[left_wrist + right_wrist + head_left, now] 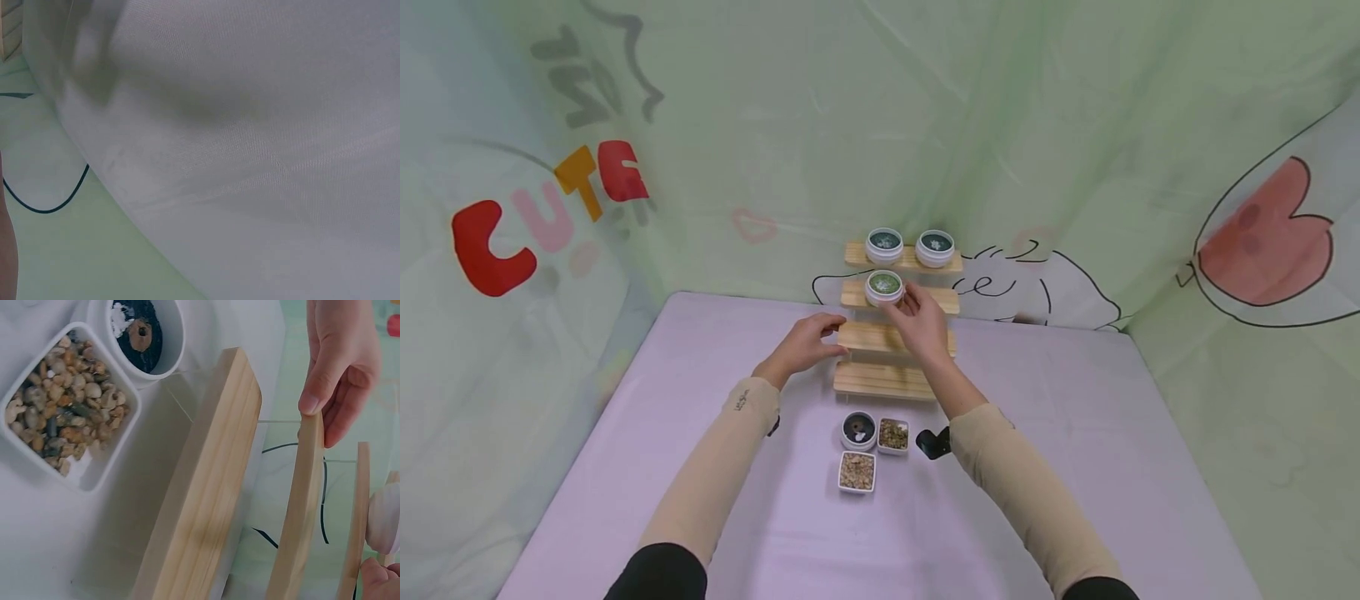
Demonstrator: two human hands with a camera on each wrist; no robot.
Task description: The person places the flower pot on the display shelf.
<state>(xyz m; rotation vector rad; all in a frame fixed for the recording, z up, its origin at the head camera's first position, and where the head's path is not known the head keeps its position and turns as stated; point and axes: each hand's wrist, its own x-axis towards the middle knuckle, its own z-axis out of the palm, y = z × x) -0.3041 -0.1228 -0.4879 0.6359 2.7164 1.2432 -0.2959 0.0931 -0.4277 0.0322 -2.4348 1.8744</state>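
My right hand (921,325) holds a small round white pot (884,298) with a green top by its right side, at the left of the second tier from the top of a wooden step stand (887,381). In the right wrist view that hand's fingers (378,581) touch the pot's pale side (382,519). My left hand (808,340) grips the left end of the tier below, thumb on one side and fingers (337,419) on the other. Two round white pots with dark tops, a left one (884,247) and a right one (935,249), stand on the top tier.
In front of the stand are a round white pot (859,446) with a dark inside, a square dish of mixed pebbles (893,451) and a square dish of pale gravel (857,490). A printed green curtain (760,150) hangs behind the lilac-covered table (1037,467).
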